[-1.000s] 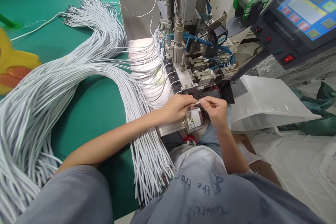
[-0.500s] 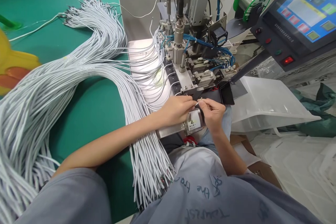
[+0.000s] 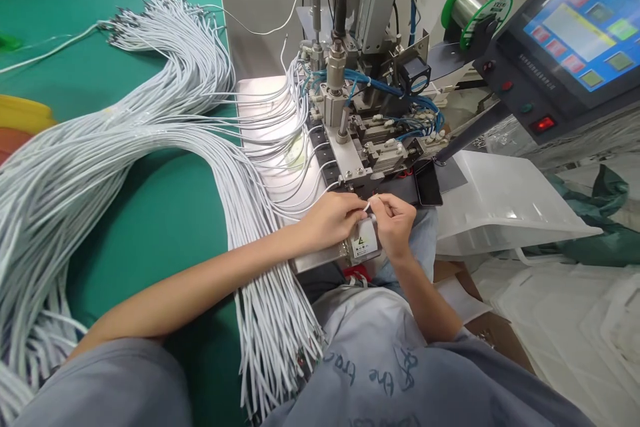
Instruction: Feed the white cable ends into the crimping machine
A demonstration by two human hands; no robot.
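Between my two hands, close in front of the machine (image 3: 350, 157), a thin white cable (image 3: 369, 207) is pinched near its end. My left hand (image 3: 336, 219) is closed on it from the left, thumb and fingers together. From the right, my right hand (image 3: 395, 221) pinches at the cable's tip, fingertips almost touching the left ones. A motor-like block with a white label (image 3: 363, 238) sits just below both hands. Several more white cables run across a pale plate (image 3: 257, 97) into the machine's side. The fine wire ends are too small to make out.
A large bundle of white cables (image 3: 195, 137) curves over the green table (image 3: 165, 213) on the left. At the right stand a solder wire spool (image 3: 467, 7), a touch screen (image 3: 583, 23), a translucent plastic bin (image 3: 515, 193) and a dark phone-like slab (image 3: 429, 183).
Both hands have shifted slightly left and down relative to the machine, still pinching the cable. The whole view has moved a little as well.
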